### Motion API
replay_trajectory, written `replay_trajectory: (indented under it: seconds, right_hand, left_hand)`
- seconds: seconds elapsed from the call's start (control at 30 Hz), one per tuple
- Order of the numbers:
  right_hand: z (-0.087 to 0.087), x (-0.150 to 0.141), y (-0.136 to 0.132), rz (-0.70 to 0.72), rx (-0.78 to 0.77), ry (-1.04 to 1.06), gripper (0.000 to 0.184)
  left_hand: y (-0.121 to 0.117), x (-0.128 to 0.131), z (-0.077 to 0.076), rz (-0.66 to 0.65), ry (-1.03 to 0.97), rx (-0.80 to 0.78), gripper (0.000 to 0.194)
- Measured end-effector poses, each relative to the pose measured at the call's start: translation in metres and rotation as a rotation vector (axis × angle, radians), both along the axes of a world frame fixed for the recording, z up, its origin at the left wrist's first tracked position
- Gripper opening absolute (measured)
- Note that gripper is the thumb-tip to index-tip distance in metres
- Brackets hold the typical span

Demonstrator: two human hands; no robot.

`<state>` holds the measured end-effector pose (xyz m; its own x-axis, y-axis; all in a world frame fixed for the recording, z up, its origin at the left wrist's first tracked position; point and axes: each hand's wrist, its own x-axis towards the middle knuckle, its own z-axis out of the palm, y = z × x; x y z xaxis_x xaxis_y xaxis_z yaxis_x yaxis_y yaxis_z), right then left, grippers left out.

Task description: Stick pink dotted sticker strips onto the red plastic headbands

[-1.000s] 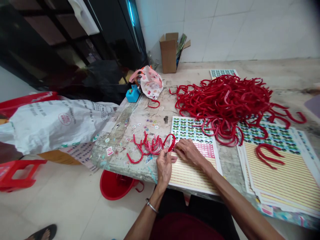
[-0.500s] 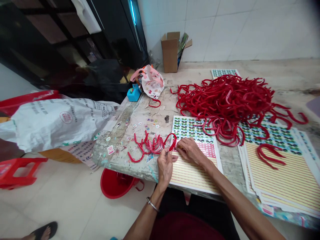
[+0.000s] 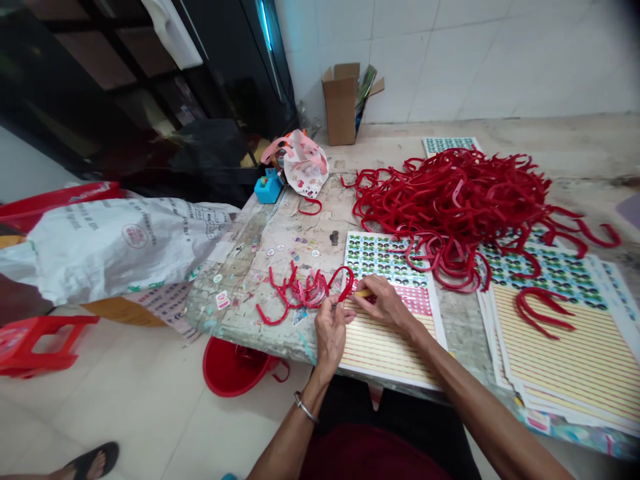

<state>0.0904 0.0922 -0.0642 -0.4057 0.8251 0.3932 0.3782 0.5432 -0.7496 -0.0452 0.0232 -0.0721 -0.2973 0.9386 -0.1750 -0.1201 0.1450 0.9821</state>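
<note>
While the left hand (image 3: pixel 331 330) pinches one red band (image 3: pixel 348 289) at the patterned sheet's (image 3: pixel 387 353) left edge, the right hand (image 3: pixel 384 303) holds one yellow strip (image 3: pixel 365 293). One red pile (image 3: pixel 455 197), too tangled to count, overlaps the sheet; one cardboard box (image 3: pixel 339 110) stands beyond.

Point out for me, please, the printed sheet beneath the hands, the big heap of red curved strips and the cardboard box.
Printed sheet (image 3: pixel 380 343), head view: its striped lower part.
Heap of red curved strips (image 3: pixel 460 193), head view: its middle.
Cardboard box (image 3: pixel 339 112), head view: its front wall.
</note>
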Motion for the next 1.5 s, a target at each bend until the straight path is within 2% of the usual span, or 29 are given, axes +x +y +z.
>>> replay_trajectory:
  seconds: [0.07,0.13,0.23,0.33,0.4,0.43,0.47,0.53,0.57,0.63,0.7,0.77,0.87,0.93,1.0,1.07,1.13,1.2,1.27,1.33,1.37,1.43,1.5]
  right_hand:
    - [0.010,0.011,0.003,-0.081,-0.037,0.141,0.011]
    - [0.029,0.034,0.010,-0.191,-0.042,0.305,0.011]
    - [0.072,0.082,0.022,-0.354,0.031,0.558,0.009]
    - [0.115,0.121,0.023,-0.346,0.096,0.905,0.008]
    - [0.133,0.127,0.015,-0.399,0.124,0.852,0.004]
    - [0.137,0.124,0.009,-0.410,0.109,0.734,0.004]
    - [0.138,0.118,0.003,-0.381,0.078,0.582,0.006]
    - [0.134,0.099,-0.010,-0.188,-0.035,0.250,0.009]
    - [0.131,0.089,-0.015,-0.093,-0.035,0.092,0.008]
    - [0.124,0.072,-0.023,0.023,0.037,-0.117,0.006]
    - [0.120,0.063,-0.028,0.069,0.126,-0.239,0.005]
    - [0.120,0.060,-0.030,0.080,0.174,-0.315,0.006]
    - [0.123,0.062,-0.032,0.047,0.231,-0.392,0.007]
    - [0.126,0.064,-0.033,-0.037,0.296,-0.447,0.011]
    - [0.125,0.067,-0.035,-0.194,0.356,-0.479,0.017]
    - [0.121,0.069,-0.040,-0.361,0.335,-0.414,0.024]
    - [0.113,0.068,-0.050,-0.442,0.140,-0.201,0.028]
    - [0.102,0.062,-0.061,-0.389,-0.233,0.118,0.029]
    - [0.092,0.051,-0.072,-0.241,-0.633,0.463,0.031]
    - [0.085,0.038,-0.078,-0.134,-0.886,0.788,0.029]
    - [0.084,0.033,-0.079,-0.115,-0.948,0.923,0.028]
    - [0.083,0.025,-0.077,-0.140,-0.971,1.105,0.028]
    - [0.084,0.023,-0.074,-0.221,-0.895,1.119,0.033]
  left_hand:
    - [-0.001,0.001,0.000,0.004,0.005,0.001,0.023]
    - [-0.001,0.001,-0.001,0.010,0.011,0.002,0.022]
    - [-0.001,0.001,-0.003,0.014,0.015,0.003,0.023]
    - [0.000,0.001,-0.003,0.026,0.006,-0.004,0.024]
    - [-0.001,0.003,0.003,0.028,-0.018,-0.013,0.023]
    - [-0.001,0.004,0.009,0.024,-0.034,-0.017,0.023]
    - [-0.002,0.005,0.016,0.014,-0.047,-0.019,0.023]
    - [-0.005,0.009,0.037,-0.028,-0.089,-0.010,0.023]
    - [-0.007,0.012,0.050,-0.056,-0.115,0.001,0.023]
    - [-0.009,0.017,0.074,-0.160,-0.241,0.039,0.019]
    - [-0.010,0.021,0.092,-0.216,-0.294,0.077,0.015]
    - [-0.010,0.025,0.104,-0.256,-0.312,0.106,0.013]
    - [-0.010,0.029,0.109,-0.278,-0.317,0.131,0.013]
    - [-0.010,0.032,0.109,-0.261,-0.317,0.130,0.013]
    - [-0.009,0.034,0.110,-0.229,-0.340,0.121,0.014]
    - [-0.007,0.036,0.113,-0.192,-0.401,0.112,0.012]
    - [-0.005,0.036,0.117,-0.163,-0.477,0.108,0.010]
    - [-0.003,0.037,0.121,-0.146,-0.553,0.103,0.009]
    - [-0.003,0.039,0.124,-0.161,-0.616,0.106,0.009]
    - [-0.004,0.042,0.125,-0.195,-0.648,0.114,0.008]
    - [-0.005,0.043,0.124,-0.211,-0.652,0.116,0.008]
    - [-0.009,0.044,0.121,-0.225,-0.648,0.111,0.008]
    - [-0.012,0.044,0.117,-0.216,-0.649,0.091,0.008]
